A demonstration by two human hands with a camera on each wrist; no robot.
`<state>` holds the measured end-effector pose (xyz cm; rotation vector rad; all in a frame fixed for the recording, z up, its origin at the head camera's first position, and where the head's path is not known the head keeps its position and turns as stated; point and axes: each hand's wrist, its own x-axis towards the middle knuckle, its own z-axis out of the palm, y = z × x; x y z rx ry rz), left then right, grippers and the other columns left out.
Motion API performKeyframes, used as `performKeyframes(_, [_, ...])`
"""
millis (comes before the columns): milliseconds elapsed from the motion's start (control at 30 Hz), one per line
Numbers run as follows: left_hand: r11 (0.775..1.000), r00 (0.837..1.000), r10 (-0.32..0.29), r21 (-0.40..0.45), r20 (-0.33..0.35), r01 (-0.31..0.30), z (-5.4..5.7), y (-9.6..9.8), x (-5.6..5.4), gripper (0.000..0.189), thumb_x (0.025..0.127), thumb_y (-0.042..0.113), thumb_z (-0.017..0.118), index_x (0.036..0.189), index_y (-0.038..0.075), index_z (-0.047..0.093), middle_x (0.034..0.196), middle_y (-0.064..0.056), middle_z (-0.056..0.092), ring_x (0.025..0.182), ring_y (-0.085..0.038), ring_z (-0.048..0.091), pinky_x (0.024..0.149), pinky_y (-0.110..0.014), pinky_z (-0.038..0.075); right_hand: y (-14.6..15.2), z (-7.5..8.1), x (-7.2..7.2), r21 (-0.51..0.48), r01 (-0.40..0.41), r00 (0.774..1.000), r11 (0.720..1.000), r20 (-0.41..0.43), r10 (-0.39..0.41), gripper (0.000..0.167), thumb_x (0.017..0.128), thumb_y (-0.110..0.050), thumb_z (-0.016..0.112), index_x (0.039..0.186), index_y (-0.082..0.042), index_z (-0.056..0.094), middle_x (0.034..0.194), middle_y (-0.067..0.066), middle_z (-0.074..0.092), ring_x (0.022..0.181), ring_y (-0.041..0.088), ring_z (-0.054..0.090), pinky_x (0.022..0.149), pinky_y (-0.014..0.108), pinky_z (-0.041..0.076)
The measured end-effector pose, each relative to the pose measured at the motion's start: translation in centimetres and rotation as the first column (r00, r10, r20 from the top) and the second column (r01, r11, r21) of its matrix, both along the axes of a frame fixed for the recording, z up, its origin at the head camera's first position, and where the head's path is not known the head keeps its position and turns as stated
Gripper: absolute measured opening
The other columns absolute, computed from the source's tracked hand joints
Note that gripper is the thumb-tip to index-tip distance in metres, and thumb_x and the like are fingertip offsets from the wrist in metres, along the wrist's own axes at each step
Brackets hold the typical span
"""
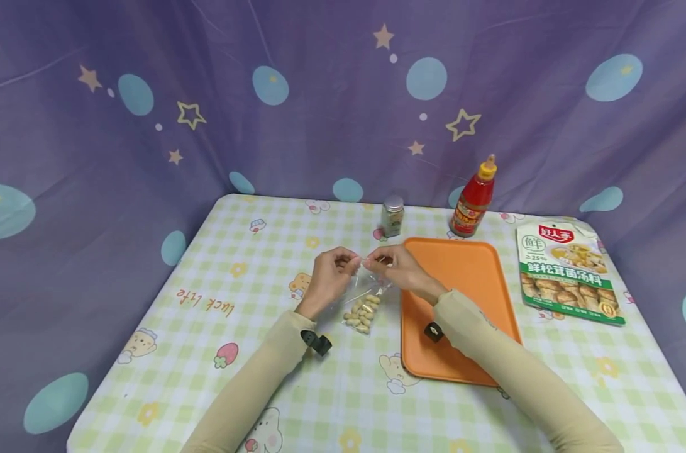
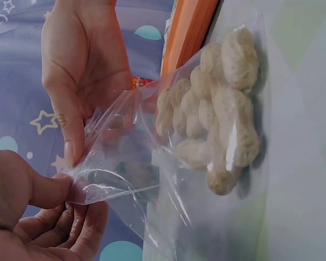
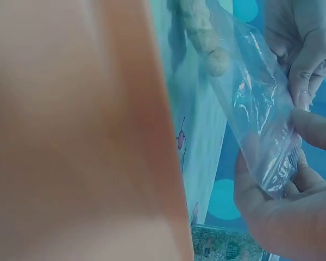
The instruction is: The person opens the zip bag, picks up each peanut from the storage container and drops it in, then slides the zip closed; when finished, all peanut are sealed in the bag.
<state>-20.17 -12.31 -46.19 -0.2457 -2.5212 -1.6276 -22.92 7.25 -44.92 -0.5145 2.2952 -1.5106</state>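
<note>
A clear plastic bag (image 1: 361, 290) hangs from both hands above the table, its lower part reaching the cloth. Several unshelled peanuts (image 2: 223, 103) lie in the bottom of the bag. My left hand (image 1: 330, 277) pinches the bag's top edge between thumb and fingers, as the left wrist view shows. Beside it, my right hand (image 1: 398, 267) pinches the same edge, the two sets of fingertips nearly touching. From the right wrist view, the bag's top (image 3: 282, 163) looks creased at the fingers. Whether the bag's mouth is parted I cannot tell.
An orange tray (image 1: 456, 264) lies under my right forearm. Behind it stand a small shaker jar (image 1: 392, 217) and a red sauce bottle (image 1: 474, 204) with a yellow cap. A white and green mushroom packet (image 1: 569, 274) lies at the right on the checked tablecloth (image 1: 207, 352).
</note>
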Motion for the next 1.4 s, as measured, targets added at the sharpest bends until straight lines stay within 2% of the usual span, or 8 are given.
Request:
performKeyframes(200, [1.0, 1.0, 0.006, -0.01, -0.013, -0.007, -0.1, 0.0, -0.1, 0.012, 0.101, 0.009, 0.068, 0.096, 0.0, 0.075, 0.087, -0.016, 0.075, 0.071, -0.02, 0.07, 0.064, -0.02, 0.055, 0.7, 0.0, -0.3, 0.04, -0.021, 1.0, 0.999, 0.024, 0.02, 0.035, 0.104, -0.03, 0.066, 0.116, 0.001, 0.075, 0.111, 0.016, 0.071, 0.094, 0.027, 0.064, 0.08, 0.035, 0.056])
performKeyframes(333, [1.0, 1.0, 0.015, -0.025, -0.009, -0.015, -0.2, 0.0, -0.1, 0.012, 0.1, 0.009, 0.069, 0.095, 0.0, 0.075, 0.087, -0.015, 0.075, 0.068, -0.015, 0.068, 0.063, -0.02, 0.054, 1.2, -0.2, -0.2, 0.053, -0.038, 0.999, 0.998, 0.014, 0.037, 0.033, 0.104, -0.027, 0.065, 0.114, 0.002, 0.075, 0.11, 0.021, 0.071, 0.096, 0.032, 0.063, 0.076, 0.029, 0.049])
performKeyframes(500, [0.999, 1.0, 0.02, -0.034, -0.013, -0.02, -0.1, -0.3, -0.3, 0.011, 0.099, 0.009, 0.071, 0.094, 0.001, 0.076, 0.087, -0.015, 0.075, 0.068, -0.014, 0.068, 0.063, -0.02, 0.053, 1.8, -0.2, -0.1, 0.059, -0.056, 0.998, 0.997, 0.019, 0.055, 0.03, 0.105, -0.024, 0.064, 0.114, 0.002, 0.075, 0.113, 0.022, 0.071, 0.1, 0.038, 0.061, 0.079, 0.029, 0.048])
performKeyframes(667, [1.0, 1.0, 0.007, 0.005, -0.004, -0.007, -0.1, -0.8, -0.7, 0.011, 0.098, 0.008, 0.072, 0.096, -0.003, 0.075, 0.09, -0.019, 0.075, 0.072, -0.022, 0.071, 0.066, -0.019, 0.055, 2.1, 0.0, -0.1, 0.077, -0.051, 0.998, 0.996, 0.029, 0.049, 0.025, 0.105, -0.019, 0.063, 0.113, 0.001, 0.075, 0.115, 0.02, 0.072, 0.095, 0.031, 0.061, 0.077, 0.028, 0.048])
performKeyframes(867, [1.0, 1.0, 0.004, 0.009, 0.013, -0.004, -0.4, -1.3, -1.0, 0.011, 0.098, 0.008, 0.072, 0.097, -0.002, 0.076, 0.09, -0.019, 0.075, 0.071, -0.016, 0.07, 0.066, -0.019, 0.055, 2.7, -0.1, 0.1, 0.105, -0.04, 0.999, 0.994, 0.042, 0.035, 0.025, 0.104, -0.018, 0.063, 0.111, 0.003, 0.075, 0.109, 0.02, 0.07, 0.087, 0.02, 0.054, 0.075, 0.028, 0.044])
performKeyframes(1133, [1.0, 0.999, 0.012, -0.006, 0.036, -0.012, -0.4, -1.5, -1.2, 0.012, 0.099, 0.009, 0.071, 0.098, -0.002, 0.076, 0.09, -0.019, 0.075, 0.072, -0.02, 0.071, 0.065, -0.02, 0.055, 3.4, -0.1, 0.3, 0.122, -0.051, 0.997, 0.991, 0.064, 0.044, 0.024, 0.106, -0.019, 0.061, 0.113, 0.0, 0.074, 0.112, 0.02, 0.069, 0.087, 0.021, 0.057, 0.077, 0.033, 0.05])
performKeyframes(1400, [1.0, 0.998, 0.019, -0.019, 0.055, -0.018, -0.4, -1.4, -1.2, 0.014, 0.099, 0.012, 0.071, 0.099, -0.001, 0.076, 0.093, -0.018, 0.076, 0.071, -0.012, 0.067, 0.067, -0.019, 0.055, 3.8, -0.2, 0.4, 0.152, -0.044, 0.997, 0.987, 0.066, 0.034, 0.031, 0.106, -0.027, 0.062, 0.1, 0.002, 0.072, 0.085, 0.016, 0.059, 0.068, 0.017, 0.046, 0.064, 0.029, 0.042])
